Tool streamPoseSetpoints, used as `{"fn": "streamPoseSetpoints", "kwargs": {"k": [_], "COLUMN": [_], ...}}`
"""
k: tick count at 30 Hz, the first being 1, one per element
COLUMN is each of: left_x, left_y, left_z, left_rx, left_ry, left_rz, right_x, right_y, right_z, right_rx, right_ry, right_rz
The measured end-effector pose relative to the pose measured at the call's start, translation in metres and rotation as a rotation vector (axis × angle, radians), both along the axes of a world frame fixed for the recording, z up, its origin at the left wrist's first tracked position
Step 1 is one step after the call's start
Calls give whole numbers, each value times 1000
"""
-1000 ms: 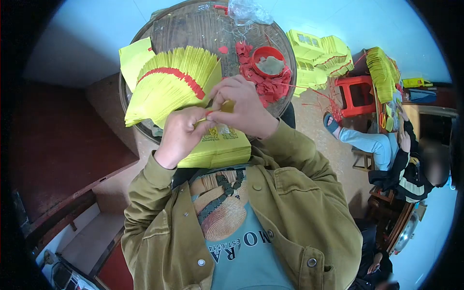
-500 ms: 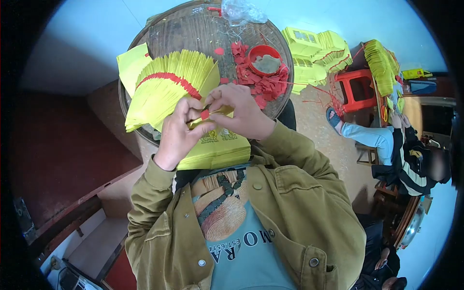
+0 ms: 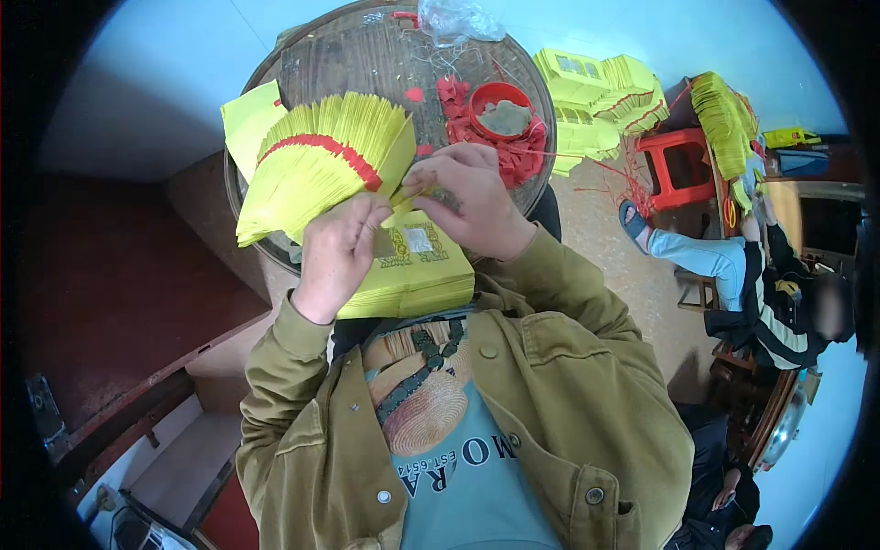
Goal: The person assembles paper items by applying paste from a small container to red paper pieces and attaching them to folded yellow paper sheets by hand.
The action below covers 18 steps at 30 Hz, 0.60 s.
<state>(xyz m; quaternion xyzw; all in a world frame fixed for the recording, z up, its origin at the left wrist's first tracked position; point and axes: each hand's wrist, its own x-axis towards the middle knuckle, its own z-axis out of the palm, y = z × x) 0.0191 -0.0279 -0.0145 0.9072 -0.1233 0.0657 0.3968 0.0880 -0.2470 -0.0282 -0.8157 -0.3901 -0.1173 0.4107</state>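
Above my lap, my left hand (image 3: 337,255) and my right hand (image 3: 472,197) are close together, fingers closed on a folded piece of yellow paper (image 3: 401,203). Its fold is mostly hidden behind my fingers. Beneath them a thick stack of yellow printed paper (image 3: 412,286) rests on my lap, a pale square on its top sheet. Beside my left hand stands a fanned bundle of folded yellow papers (image 3: 302,197), with a row of red paper tabs (image 3: 321,145) across it.
On the round wooden table (image 3: 344,55) are red paper squares (image 3: 513,167), a red bowl (image 3: 501,112) of greyish paste and a clear plastic bag (image 3: 458,20). More yellow bundles (image 3: 587,101) and a red stool (image 3: 676,181) are at right, near a seated person (image 3: 765,302).
The red paper piece between my fingers is now out of sight. My left fingers have curled into a tighter grip, and my right hand has shifted slightly right, uncovering more of the stack.
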Motion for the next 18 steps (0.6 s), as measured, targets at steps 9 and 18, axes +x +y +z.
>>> {"fn": "streamPoseSetpoints", "kwargs": {"k": [9,18], "left_x": [-37,-11], "left_y": [-6,15], "left_z": [29,15], "left_rx": [102,101], "left_ry": [208,106], "left_rz": [-429,-208], "right_x": [-6,-55], "right_y": [6,-1], "right_z": [10,-39], "right_rx": [21,-388], "right_ry": [-258,39], "right_rz": [-180,340]}}
